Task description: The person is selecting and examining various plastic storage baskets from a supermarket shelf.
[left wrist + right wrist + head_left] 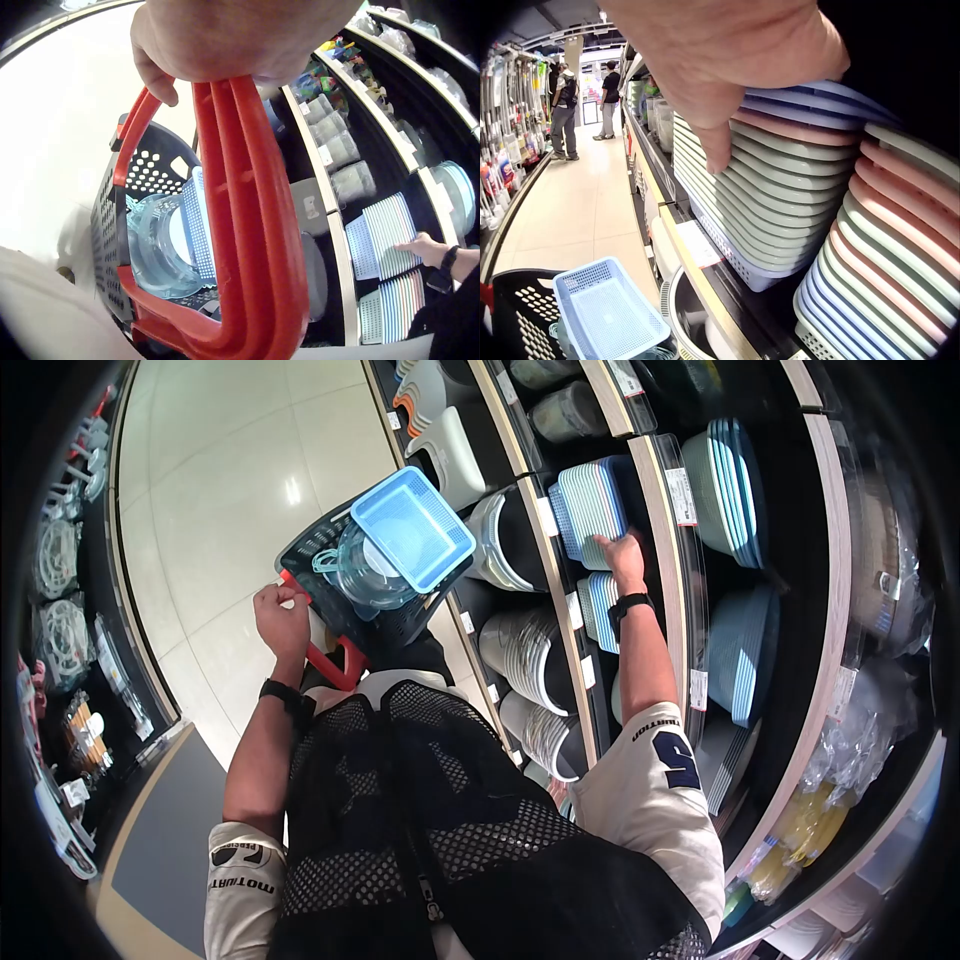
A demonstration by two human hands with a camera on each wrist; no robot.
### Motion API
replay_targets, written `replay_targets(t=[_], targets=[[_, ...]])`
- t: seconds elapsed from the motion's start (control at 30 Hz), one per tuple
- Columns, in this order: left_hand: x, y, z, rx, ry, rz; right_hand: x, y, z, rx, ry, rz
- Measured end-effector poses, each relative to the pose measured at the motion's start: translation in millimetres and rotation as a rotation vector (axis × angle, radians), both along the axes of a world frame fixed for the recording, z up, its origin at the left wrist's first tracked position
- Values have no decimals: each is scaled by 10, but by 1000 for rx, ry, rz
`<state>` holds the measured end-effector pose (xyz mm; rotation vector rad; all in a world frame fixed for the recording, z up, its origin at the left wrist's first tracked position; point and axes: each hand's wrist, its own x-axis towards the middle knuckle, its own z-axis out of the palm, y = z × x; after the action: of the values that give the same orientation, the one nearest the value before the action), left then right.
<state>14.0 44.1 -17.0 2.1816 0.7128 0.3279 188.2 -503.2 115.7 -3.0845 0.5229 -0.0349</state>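
My left hand (283, 622) grips the red handle (251, 217) of a dark shopping basket (109, 247). Inside the basket are clear bluish round containers (365, 572), with a light blue rectangular mesh basket (412, 528) tilted on top. On the shelf to the right, my right hand (624, 564) touches a stack of nested plastic baskets (590, 510) in green, pink and blue. In the right wrist view its thumb (717, 148) lies against the rims near the top of the stack; the other fingertips are hidden. A second nested stack (885, 247) stands beside it.
Shelves (670, 510) with tubs, bins (520, 650) and price tags fill the right side. Hanging goods (60, 560) line the left, above a grey panel (175, 840). Two people (565, 112) stand farther down the tiled aisle (581, 202).
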Motion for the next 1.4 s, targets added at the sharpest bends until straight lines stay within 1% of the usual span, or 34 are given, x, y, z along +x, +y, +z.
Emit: replay_targets(t=[0.03,0.1,0.13,0.23,0.27,0.3,0.37,0.43,0.53,0.63,0.7,0.77,0.83,0.97,1.03,1.07,1.1,1.17,1.23,1.4], targets=[[-7,-1,2,-3,2,8,-3,20,30,-3,2,8],[-31,5,-14,-36,-16,14,12,27,73,112,75,-72],[-32,13,-28,-12,-18,16,2,-8,51,72,29,22],[-41,-1,-3,-38,1,39,-1,-46,28,50,15,48],[-39,-9,23,-40,-5,46,6,-40,9,1,12,51],[-44,-10,25,-44,4,46,-2,-3,24,-17,-3,39],[-22,-7,37,-43,2,55,-22,47,62,42,-17,27],[-25,-7,21,-39,18,49,-104,292,210,11,-6,-27],[2,-9,28,-47,38,45,-115,255,172,41,-40,-40],[20,-26,49,-42,48,35,-108,257,196,36,-15,-19],[6,-12,27,-31,56,37,-122,316,199,13,-15,-61],[7,-9,-21,-34,9,35,-118,326,209,56,-5,-87],[14,-12,19,-19,25,30,-109,299,215,69,18,-62],[5,-6,23,6,22,9,-124,362,289,31,22,-82],[24,-19,60,-3,24,15,-128,461,386,66,53,-70],[19,-19,75,-12,36,23,-165,511,429,84,46,-30],[17,-12,58,-11,32,24,-209,554,424,24,10,18],[7,-2,-6,5,5,17,-328,711,475,-53,9,23],[16,-10,26,-2,22,24,-409,749,445,-43,-7,76],[19,-12,47,7,46,17,-465,793,406,-58,-28,80]])
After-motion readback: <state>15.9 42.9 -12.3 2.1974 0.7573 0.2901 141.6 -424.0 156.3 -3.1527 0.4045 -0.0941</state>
